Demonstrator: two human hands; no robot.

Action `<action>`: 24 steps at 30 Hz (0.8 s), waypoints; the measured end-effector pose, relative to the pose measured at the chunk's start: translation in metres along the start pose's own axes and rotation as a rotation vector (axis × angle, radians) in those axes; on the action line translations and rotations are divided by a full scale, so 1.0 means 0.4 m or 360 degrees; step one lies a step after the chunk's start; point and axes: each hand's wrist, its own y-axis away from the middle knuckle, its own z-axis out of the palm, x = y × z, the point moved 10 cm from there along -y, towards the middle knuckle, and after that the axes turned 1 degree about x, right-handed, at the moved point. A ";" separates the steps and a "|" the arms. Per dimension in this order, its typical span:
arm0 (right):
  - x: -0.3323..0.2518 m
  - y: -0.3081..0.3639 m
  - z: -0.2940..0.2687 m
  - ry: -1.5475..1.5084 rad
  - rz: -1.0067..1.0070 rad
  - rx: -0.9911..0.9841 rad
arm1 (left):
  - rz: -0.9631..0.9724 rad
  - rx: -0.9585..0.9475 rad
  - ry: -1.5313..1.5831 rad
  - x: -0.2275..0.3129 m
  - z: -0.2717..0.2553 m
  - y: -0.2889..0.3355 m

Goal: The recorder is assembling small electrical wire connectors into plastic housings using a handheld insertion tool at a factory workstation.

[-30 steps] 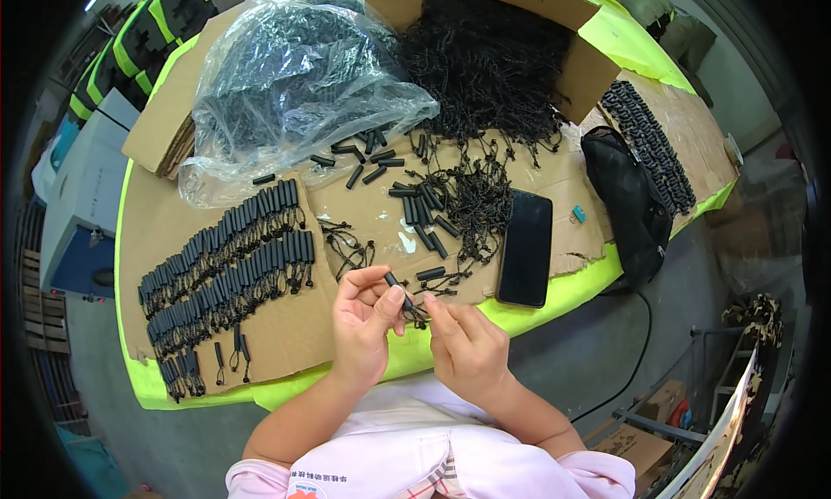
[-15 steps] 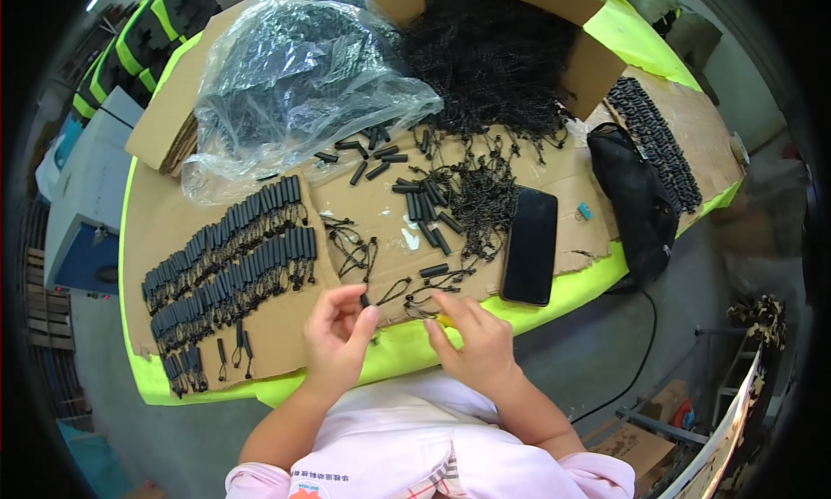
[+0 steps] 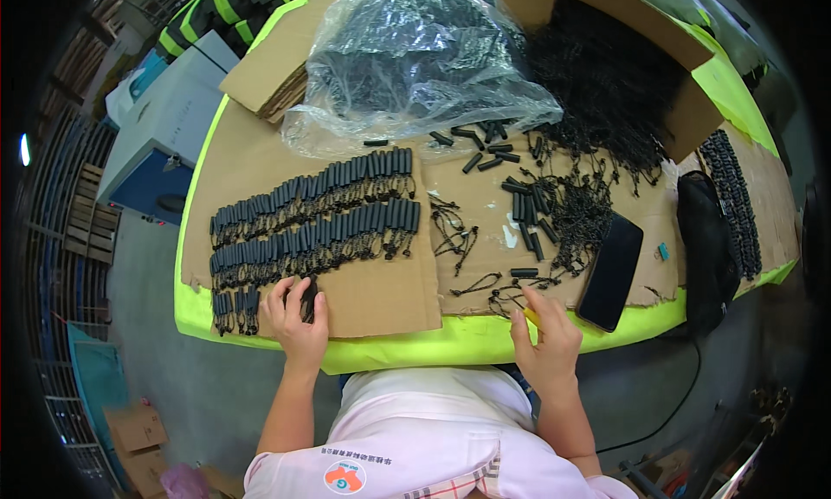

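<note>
My left hand (image 3: 297, 328) is closed round a black tube (image 3: 309, 302) with a cord, its fingertips down on the cardboard. That is at the right end of the shortest, nearest row of black tubes with cord loops (image 3: 235, 310); two longer rows (image 3: 320, 238) lie beyond it. My right hand (image 3: 549, 339) pinches a yellow-handled tool (image 3: 531, 317) at the table's front edge; its tip is hard to make out. Close to that hand lie a loose black cord loop (image 3: 478, 283) and a single black tube (image 3: 524, 273).
Loose tubes (image 3: 530, 213) and a tangle of black cords (image 3: 578, 206) lie mid-table. A phone (image 3: 611, 272) and a black pouch (image 3: 705, 252) are at right. Behind stand a clear plastic bag (image 3: 415, 66) and a cardboard box (image 3: 697, 109) of black cords.
My left hand has moved left, from beside my right hand to the nearest row, carrying the black tube. My right hand keeps the yellow-handled tool. The view has shifted left.
</note>
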 end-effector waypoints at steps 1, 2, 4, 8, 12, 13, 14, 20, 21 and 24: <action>0.000 0.001 -0.001 0.0002 0.0017 0.0000 | -0.0020 0.0003 0.0075 -0.005 0.002 0.001; 0.001 0.001 0.002 -0.0012 0.0057 -0.0024 | -0.0125 -0.0042 0.0188 -0.024 0.012 0.006; -0.003 -0.001 0.003 -0.0009 0.0041 -0.0037 | -0.0171 -0.0045 0.0273 -0.047 0.017 0.019; -0.006 -0.002 0.010 -0.0009 0.0035 -0.0050 | -0.0155 -0.0067 0.0334 -0.053 0.016 0.016; -0.004 -0.005 0.017 -0.0037 0.0040 -0.0073 | -0.0175 -0.0029 0.0369 -0.071 0.000 0.030; 0.000 -0.004 0.017 -0.0043 0.0055 -0.0063 | -0.0223 0.0005 0.0377 -0.090 -0.002 0.044; 0.003 -0.004 0.018 -0.0050 0.0068 -0.0055 | -0.0271 0.0040 0.0383 -0.108 -0.006 0.054; 0.000 -0.005 0.020 -0.0056 0.0051 -0.0061 | -0.0486 0.0105 0.0229 -0.184 -0.017 0.058; 0.000 -0.005 0.021 -0.0052 0.0048 -0.0058 | -0.0490 0.0110 0.0224 -0.194 -0.017 0.055; -0.003 -0.006 0.026 -0.0056 0.0030 -0.0072 | -0.0651 0.0065 0.0230 -0.248 -0.014 0.062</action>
